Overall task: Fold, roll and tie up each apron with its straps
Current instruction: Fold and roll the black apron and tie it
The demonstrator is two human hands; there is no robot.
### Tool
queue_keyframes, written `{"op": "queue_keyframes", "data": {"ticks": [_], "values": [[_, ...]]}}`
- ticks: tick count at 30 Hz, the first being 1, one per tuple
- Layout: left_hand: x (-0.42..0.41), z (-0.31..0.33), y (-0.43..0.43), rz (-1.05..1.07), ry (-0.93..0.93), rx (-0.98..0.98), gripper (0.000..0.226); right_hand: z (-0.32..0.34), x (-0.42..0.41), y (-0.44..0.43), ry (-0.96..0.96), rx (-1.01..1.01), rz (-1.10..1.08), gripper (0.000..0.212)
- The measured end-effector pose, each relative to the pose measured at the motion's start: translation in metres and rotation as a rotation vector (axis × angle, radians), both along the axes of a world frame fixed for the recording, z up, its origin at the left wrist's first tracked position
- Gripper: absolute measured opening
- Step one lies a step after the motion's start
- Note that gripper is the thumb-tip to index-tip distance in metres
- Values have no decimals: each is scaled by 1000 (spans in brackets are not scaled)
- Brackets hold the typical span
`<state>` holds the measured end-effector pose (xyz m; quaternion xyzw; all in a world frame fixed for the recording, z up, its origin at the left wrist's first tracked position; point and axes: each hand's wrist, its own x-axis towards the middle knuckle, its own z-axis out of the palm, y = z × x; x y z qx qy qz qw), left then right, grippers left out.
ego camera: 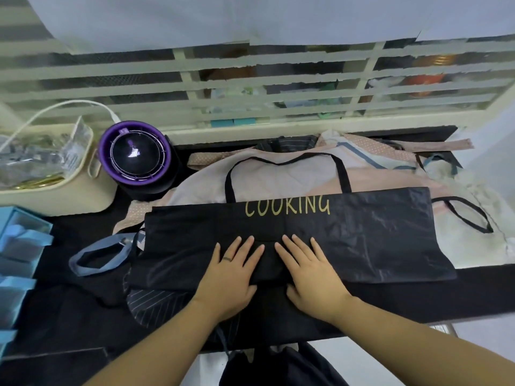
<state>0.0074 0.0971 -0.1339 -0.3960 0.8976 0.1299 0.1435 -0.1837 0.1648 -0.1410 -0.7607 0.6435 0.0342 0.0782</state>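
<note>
I see my left hand (232, 274) and right hand (310, 271) flat, fingers (245, 247) spread, pressing the black apron (362, 232) on the dark worktop (418, 296) below a louvred window (250, 79).

Black apron (362, 232): thin cloth, faint sheen, creased right half, matt gold lettering (287, 208). Pink apron (278, 174) beneath: matt, wrinkled cloth. Round purple-rimmed device (135, 154), far left: glossy plastic. Cream tray (69, 190): smooth, matt.
</note>
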Motion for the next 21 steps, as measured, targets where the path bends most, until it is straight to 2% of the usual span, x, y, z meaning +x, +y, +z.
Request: {"op": "queue_keyframes", "data": {"ticks": [5,7,11,14,16,18,21], "values": [[-4,17,-20,-71,-69,147,62,4,-3,-7,6,59,-89,89],[-3,21,-26,-69,-81,204,59,15,-10,-12,3,84,-82,80],[1,28,-31,-40,-45,200,60,41,-24,-27,0,360,-79,56],[18,30,-47,111,-32,255,53,56,-38,-45,-27,494,-118,35],[35,37,-64,274,21,340,44,67,-46,-58,-110,581,-170,20],[52,46,-78,407,59,415,28,77,-51,-72,-154,670,-219,23],[69,53,-99,505,23,410,27,79,-56,-90,-136,710,-277,23]]}}
